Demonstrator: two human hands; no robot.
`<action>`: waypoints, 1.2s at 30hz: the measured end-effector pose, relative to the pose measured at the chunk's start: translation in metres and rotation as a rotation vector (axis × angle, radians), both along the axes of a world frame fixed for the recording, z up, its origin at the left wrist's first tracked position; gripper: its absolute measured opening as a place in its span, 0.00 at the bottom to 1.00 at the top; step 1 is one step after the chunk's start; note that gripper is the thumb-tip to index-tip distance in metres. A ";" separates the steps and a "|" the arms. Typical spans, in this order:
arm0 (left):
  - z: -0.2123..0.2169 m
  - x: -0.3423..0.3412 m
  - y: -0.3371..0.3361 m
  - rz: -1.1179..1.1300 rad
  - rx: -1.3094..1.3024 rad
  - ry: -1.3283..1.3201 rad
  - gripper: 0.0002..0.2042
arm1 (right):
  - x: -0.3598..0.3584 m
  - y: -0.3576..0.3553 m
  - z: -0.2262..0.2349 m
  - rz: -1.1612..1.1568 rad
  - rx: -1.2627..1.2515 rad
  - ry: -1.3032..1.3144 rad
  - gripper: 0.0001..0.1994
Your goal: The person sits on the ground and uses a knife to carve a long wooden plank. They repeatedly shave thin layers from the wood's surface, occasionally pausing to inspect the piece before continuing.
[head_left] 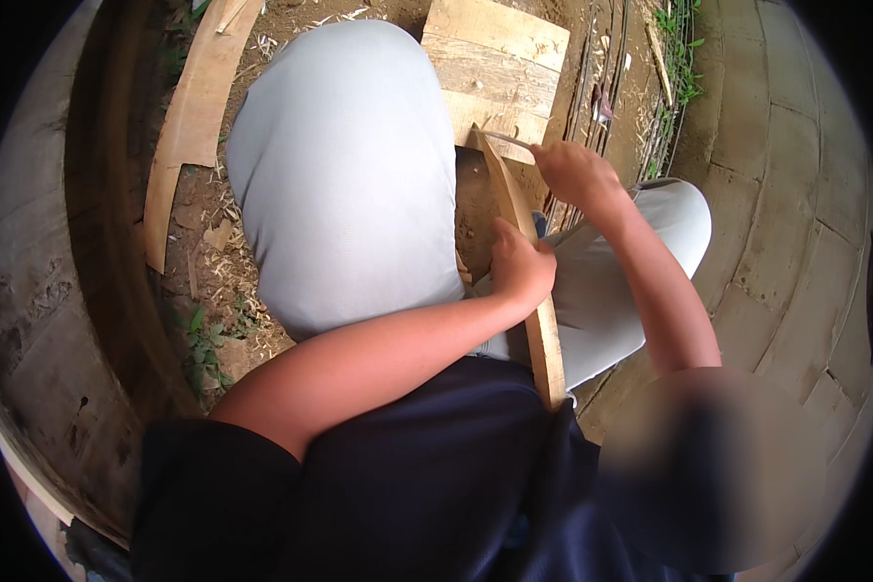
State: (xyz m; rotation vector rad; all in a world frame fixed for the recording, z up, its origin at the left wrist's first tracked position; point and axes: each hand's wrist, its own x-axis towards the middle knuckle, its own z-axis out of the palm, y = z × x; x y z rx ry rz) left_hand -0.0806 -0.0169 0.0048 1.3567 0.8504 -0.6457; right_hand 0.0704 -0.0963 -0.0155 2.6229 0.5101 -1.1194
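A long, slightly curved strip of wood (510,189) slants between my legs, its near end against my dark shirt and its far end by a flat board. My left hand (524,264) is closed around its middle. In my right hand (577,179), closed in a fist, is a knife (507,141) with a thin blade; the fist hides the handle. The blade points left and lies across the strip's far tip. Whether its edge is cutting in cannot be seen.
Beyond the strip, a pale wooden board (495,73) lies on the soil. Another long plank (192,116) lies left of my raised knee (349,145). Wood shavings (225,218) litter the dirt. Stone-like paving (776,145) runs along the right, with small green plants (687,58) at its edge.
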 end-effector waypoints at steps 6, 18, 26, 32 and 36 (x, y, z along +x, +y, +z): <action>-0.004 -0.002 -0.002 0.006 -0.019 0.009 0.17 | -0.008 -0.005 0.063 0.267 -0.011 0.049 0.27; -0.014 -0.010 -0.011 0.016 0.097 -0.154 0.14 | -0.042 0.009 0.046 0.322 -0.058 -0.072 0.21; -0.012 -0.009 -0.010 -0.018 0.065 -0.089 0.15 | -0.055 -0.005 0.020 0.266 -0.022 -0.150 0.25; -0.007 -0.005 -0.005 -0.012 0.005 -0.058 0.17 | -0.048 0.008 0.003 -0.135 0.070 -0.049 0.26; -0.009 -0.008 -0.006 -0.042 0.071 -0.098 0.16 | -0.036 0.008 -0.004 -0.070 0.056 -0.021 0.23</action>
